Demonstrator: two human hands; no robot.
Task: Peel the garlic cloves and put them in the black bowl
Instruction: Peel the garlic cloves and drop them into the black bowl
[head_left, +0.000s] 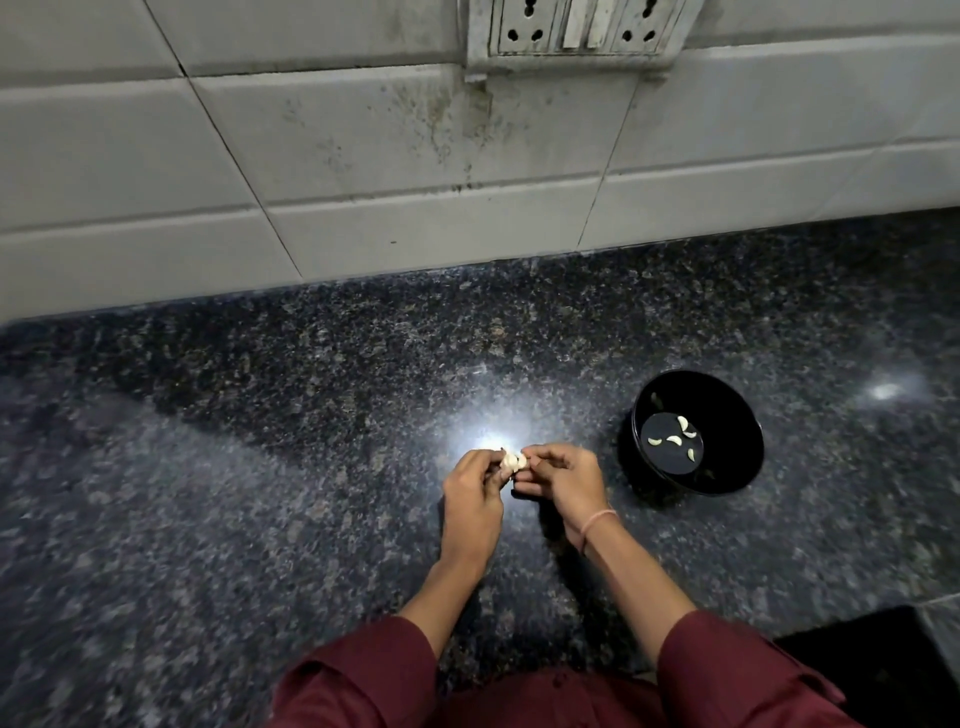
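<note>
Both hands (519, 480) half hide the garlic (514, 461).

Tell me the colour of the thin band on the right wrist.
Pale pink. The thin wrist band shows best in the head view.

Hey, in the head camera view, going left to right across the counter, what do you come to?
Left hand → garlic pinched by both hands → right hand → black bowl holding peeled cloves.
</note>
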